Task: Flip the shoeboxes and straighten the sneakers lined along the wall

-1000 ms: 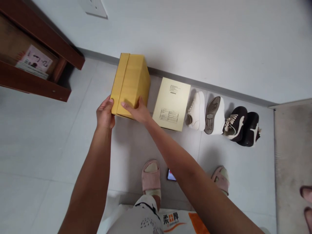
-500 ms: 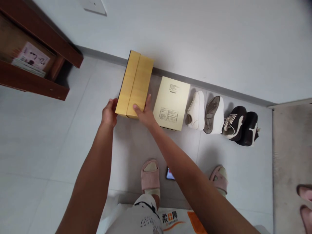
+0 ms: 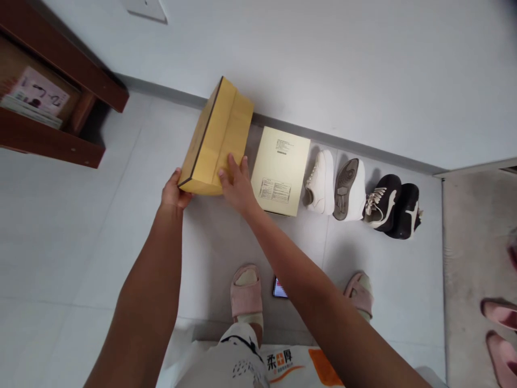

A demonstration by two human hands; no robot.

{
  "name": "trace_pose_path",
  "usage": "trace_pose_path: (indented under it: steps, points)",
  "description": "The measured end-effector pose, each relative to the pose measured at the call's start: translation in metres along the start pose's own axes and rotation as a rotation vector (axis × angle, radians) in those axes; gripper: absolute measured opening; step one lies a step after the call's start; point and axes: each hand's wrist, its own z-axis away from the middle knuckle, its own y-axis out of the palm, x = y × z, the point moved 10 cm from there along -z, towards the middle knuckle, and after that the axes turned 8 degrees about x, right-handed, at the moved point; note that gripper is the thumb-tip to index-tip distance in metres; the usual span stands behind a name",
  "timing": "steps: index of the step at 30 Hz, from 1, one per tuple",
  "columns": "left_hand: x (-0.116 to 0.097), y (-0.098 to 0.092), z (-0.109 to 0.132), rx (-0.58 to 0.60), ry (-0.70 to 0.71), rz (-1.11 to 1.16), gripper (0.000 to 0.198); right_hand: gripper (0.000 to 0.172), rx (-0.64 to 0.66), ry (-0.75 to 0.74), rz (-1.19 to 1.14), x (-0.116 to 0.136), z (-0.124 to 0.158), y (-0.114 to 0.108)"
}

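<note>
In the head view, the cream box, printed side up, lies on the floor beside the wall. To its left, a yellow box is held tilted, a gap between the two. The left hand has its grip closed around the yellow box's near corner, on the side away from the cream box. The right hand, just beside the cream box, has its grip pressed on the yellow box with the fingers spread; together the hands grip it. Right of the cream box stand white shoes, one on its side with the sole showing, then dark shoes. A phone lies on the near side of the cream box, partly behind the right forearm.
</note>
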Motion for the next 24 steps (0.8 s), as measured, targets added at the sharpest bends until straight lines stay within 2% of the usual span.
trace_pose_path:
  steps: [3,6,10,14,17,21,24]
  points:
    - [-0.023,0.002,0.006,-0.038,0.042,0.017,0.022,0.078,0.019,0.015,0.003,0.010,0.001,-0.006]
    - [-0.043,0.003,0.012,-0.078,0.148,-0.010,0.017,0.072,0.040,0.039,-0.003,0.021,0.006,-0.014]
    - [-0.057,-0.006,0.017,-0.124,0.292,-0.048,0.018,0.062,0.046,0.118,-0.026,0.012,0.012,-0.014]
    - [-0.059,-0.018,0.017,-0.157,0.338,-0.118,0.025,0.047,0.059,0.196,-0.051,-0.021,0.012,0.002]
    - [-0.058,-0.023,0.014,-0.157,0.348,-0.158,0.029,0.043,0.079,0.213,-0.069,-0.038,0.010,0.015]
    - [-0.051,-0.028,0.012,-0.171,0.353,-0.157,0.029,0.050,0.081,0.256,-0.049,-0.048,0.007,0.022]
    - [-0.044,-0.030,0.012,-0.171,0.360,-0.194,0.032,0.063,0.079,0.319,-0.010,-0.058,0.006,0.023]
